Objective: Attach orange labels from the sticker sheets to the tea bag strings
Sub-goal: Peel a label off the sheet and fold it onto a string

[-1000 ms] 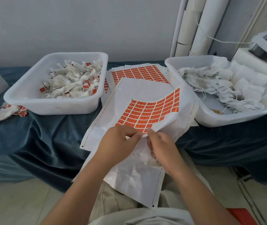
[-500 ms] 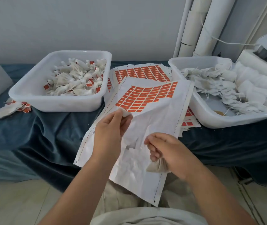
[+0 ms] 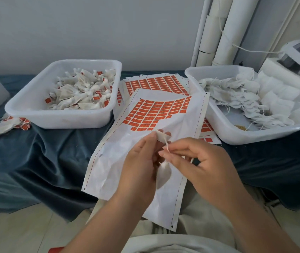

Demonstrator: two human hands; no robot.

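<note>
The dangling tea bag (image 3: 163, 173) is blurred; the right tub (image 3: 218, 127) runs off-frame.

Sticker sheets (image 3: 156, 84) btwn left bin (image 3: 36, 114) & right bin (image 3: 216, 115), all on cloth (image 3: 45, 152).

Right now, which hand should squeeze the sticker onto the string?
Left, probably. The left hand pinches the label right beside the string, while the right hand is busy pinching that string, the tea bag hanging below it.
</note>
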